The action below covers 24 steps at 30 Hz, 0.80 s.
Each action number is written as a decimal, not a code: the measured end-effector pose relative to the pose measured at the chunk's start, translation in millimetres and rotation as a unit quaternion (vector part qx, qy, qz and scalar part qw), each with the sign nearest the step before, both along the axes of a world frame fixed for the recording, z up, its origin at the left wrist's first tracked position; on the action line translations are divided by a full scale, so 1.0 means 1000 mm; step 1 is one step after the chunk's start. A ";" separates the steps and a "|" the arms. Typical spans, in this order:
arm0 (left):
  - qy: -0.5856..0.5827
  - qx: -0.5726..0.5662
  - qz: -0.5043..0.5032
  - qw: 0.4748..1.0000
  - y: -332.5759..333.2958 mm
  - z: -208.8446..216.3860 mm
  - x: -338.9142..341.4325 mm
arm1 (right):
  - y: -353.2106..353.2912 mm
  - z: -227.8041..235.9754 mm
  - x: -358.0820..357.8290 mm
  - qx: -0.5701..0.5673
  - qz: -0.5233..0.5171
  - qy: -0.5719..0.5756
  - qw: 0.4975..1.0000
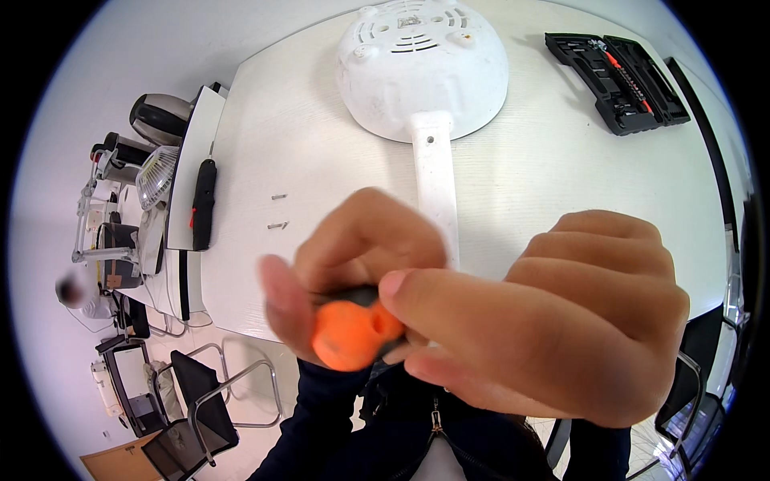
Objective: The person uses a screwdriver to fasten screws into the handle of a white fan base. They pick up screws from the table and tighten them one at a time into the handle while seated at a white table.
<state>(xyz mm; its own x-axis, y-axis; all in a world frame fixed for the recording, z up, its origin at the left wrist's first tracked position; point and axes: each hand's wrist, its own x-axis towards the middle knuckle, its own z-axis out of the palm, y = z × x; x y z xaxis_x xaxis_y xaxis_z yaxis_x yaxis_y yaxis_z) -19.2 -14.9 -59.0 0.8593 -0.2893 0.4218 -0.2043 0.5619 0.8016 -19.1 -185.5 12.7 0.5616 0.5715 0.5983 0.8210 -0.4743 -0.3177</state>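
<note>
Near my chest, above the table's front edge, my left hand (365, 240) is wrapped round a tool handle (349, 335) with a rounded orange end, black parts and a hole. My right hand (577, 321) has its fingers curled, and its thumb and forefinger press against the handle's right side. Whatever else the fingers cover is hidden. Beyond the hands a white bowl-shaped appliance (385, 88) lies bottom up, showing vent slots and feet. Its long handle (433, 176) points toward me, with a small dark hole in it, and passes behind my left hand. Two small screws (278, 196) lie left of it.
A black electric screwdriver (204, 200) lies at the table's left edge. An open black tool case (622, 80) with bits and an orange-red piece sits at the far right. Side-table equipment (152, 176) and black chairs (196, 393) stand left; a person (88, 297) is farther back.
</note>
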 end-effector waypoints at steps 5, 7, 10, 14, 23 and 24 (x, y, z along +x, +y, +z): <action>0.049 0.126 -0.033 0.990 0.005 0.010 -0.003 | 0.005 -0.009 -0.002 0.063 0.035 0.001 0.997; 0.078 0.170 -0.053 0.981 0.004 0.014 -0.004 | 0.008 -0.021 -0.001 0.098 0.041 0.005 0.994; 0.112 0.252 0.052 0.960 -0.007 0.026 -0.013 | 0.004 -0.024 0.001 0.114 0.055 0.027 0.992; 0.052 0.142 0.240 0.959 -0.024 0.034 -0.035 | 0.013 -0.018 0.000 0.121 0.018 0.013 0.992; 0.067 0.190 0.167 0.965 -0.015 0.043 -0.023 | 0.013 -0.011 -0.005 0.095 0.009 -0.033 0.995; 0.076 0.201 0.129 0.968 -0.011 0.045 -0.020 | 0.012 -0.010 -0.005 0.088 0.032 -0.011 0.996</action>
